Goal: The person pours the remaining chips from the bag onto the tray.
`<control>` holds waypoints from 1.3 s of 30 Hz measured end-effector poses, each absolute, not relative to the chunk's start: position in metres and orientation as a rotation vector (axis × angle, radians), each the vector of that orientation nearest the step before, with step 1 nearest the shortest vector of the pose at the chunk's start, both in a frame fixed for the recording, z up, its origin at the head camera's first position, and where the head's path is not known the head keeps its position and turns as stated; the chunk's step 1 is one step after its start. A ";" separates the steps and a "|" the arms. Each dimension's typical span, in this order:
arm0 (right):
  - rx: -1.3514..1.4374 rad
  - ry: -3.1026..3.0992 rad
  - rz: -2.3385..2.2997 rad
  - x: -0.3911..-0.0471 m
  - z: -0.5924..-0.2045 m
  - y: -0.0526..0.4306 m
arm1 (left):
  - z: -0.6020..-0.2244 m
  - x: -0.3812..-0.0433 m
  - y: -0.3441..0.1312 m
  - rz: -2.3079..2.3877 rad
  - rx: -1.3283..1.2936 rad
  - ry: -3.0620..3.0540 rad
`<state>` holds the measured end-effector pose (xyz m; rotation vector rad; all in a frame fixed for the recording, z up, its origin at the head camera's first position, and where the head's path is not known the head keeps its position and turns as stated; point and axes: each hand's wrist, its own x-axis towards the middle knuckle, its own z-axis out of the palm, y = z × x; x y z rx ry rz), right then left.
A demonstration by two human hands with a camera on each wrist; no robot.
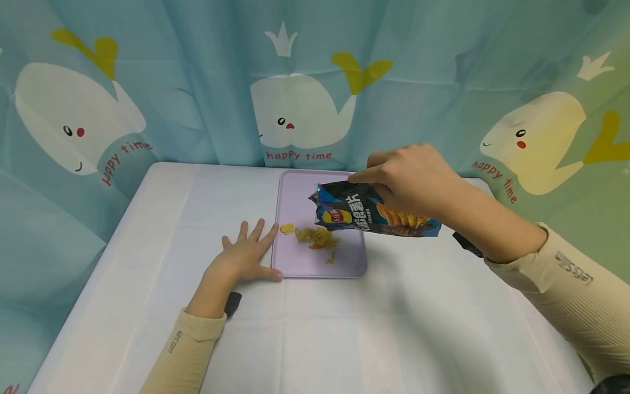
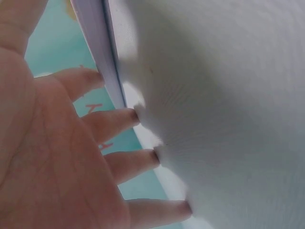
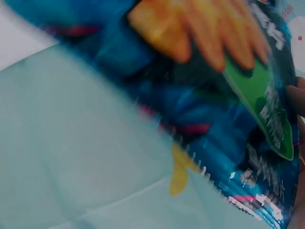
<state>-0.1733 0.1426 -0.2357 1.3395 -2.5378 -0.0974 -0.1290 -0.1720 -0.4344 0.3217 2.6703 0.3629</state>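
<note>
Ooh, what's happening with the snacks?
A person is holding a chip bag sideways in their right hand, with one end above a light purple tray. Some yellow chip pieces are lying on the tray. Their left hand is spread out at the tray's left side, touching its edge. The tray sits on a white-covered table.

my right fingers point(image 1: 370, 174) grip a dark blue chip bag point(image 1: 361, 216) over the right side of the lilac tray point(image 1: 300, 200), its ragged end pointing left. my left fingers point(image 1: 255, 230) spread at the tray's left edge. yellow chips point(image 1: 321, 238) lie on it; a whale-printed curtain point(image 1: 197, 109) hangs behind the white surface point(image 1: 325, 339).
</note>
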 end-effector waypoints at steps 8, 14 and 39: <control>1.335 -2.513 -0.084 -0.172 -0.234 0.144 | -0.434 -0.129 -0.173 0.364 0.327 2.680; 1.356 -2.519 -0.107 -0.171 -0.234 0.142 | -0.435 -0.130 -0.174 0.374 0.333 2.687; 1.398 -2.516 -0.162 -0.167 -0.227 0.138 | -0.433 -0.128 -0.174 0.394 0.335 2.678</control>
